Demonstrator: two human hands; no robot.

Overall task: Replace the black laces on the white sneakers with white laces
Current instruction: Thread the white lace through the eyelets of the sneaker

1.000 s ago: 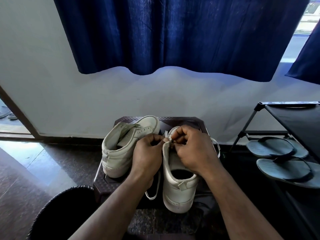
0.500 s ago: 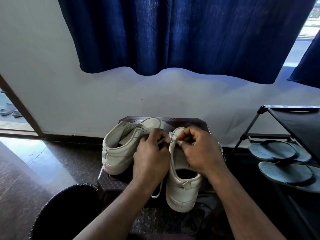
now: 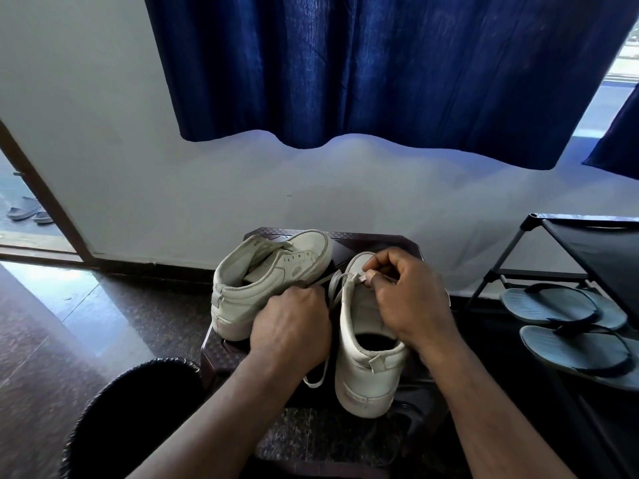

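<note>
Two white sneakers stand on a dark plastic stool. The left sneaker leans on its side and shows no lace. The right sneaker stands heel toward me. A white lace runs from its eyelets and loops down past the stool's front. My right hand pinches the lace at the shoe's eyelet area. My left hand lies between the two shoes with fingers curled around the lace strand. No black laces are in sight.
A black bin sits at the lower left. To the right a black shoe rack holds grey flip-flops. A white wall with a blue curtain is behind. An open doorway is at the left.
My left hand has dropped lower and toward me, drawing the lace out. My right hand has shifted slightly right on the shoe's eyelets. The view has tilted a little.
</note>
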